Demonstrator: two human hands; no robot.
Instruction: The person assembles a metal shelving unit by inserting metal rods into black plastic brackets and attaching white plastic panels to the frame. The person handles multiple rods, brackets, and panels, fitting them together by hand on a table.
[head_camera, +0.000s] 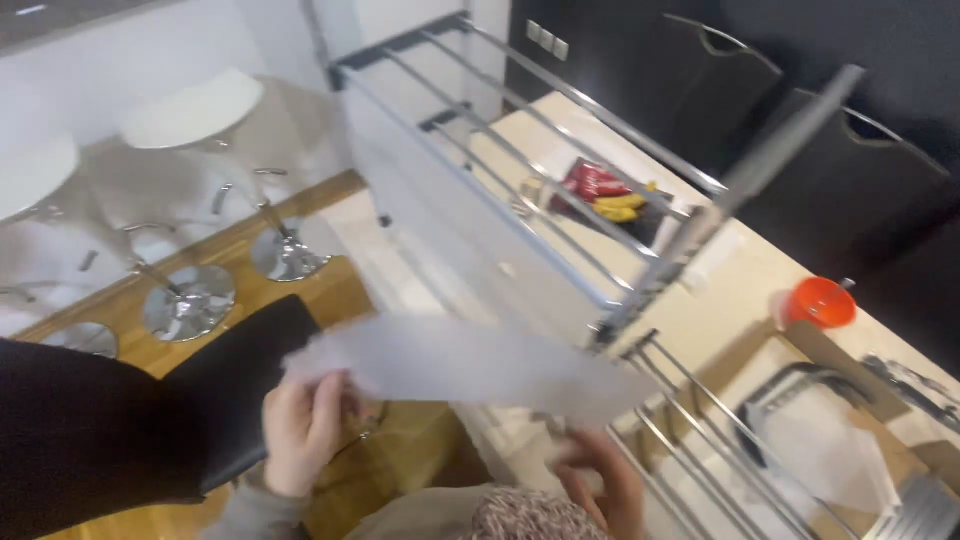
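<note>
So there's a thin, see-through plastic sheet (470, 362), kind of a floppy film or bag, stretched out in mid-air between the two hands, right in front of the near end of a metal wire rack (520, 170). The left hand (303, 428) has its fingers curled around the sheet's left end, so it's pinching that edge. The right hand (605, 478) is low down under the sheet's right end with the fingers bent, but it's blurry and I honestly can't tell whether it's actually closed on the plastic or just touching it. The whole shot is smeared by motion, so fine detail is gone. The rack is a long chrome frame with parallel bars, sitting along the cream countertop (740, 270) and reaching from its near edge toward the far end. Behind the bars, toward the far edge of the countertop, there's a red packet (592, 181) with some bananas (620, 207) just beside it. An orange cup (822, 302) sits near the right edge of the countertop, well apart from the hands. Off to the left, over the wooden floor (310, 290), a couple of white bar stools (195, 110) stand on chrome bases, and a black chair (130, 420) sits just left of the left hand.
</note>
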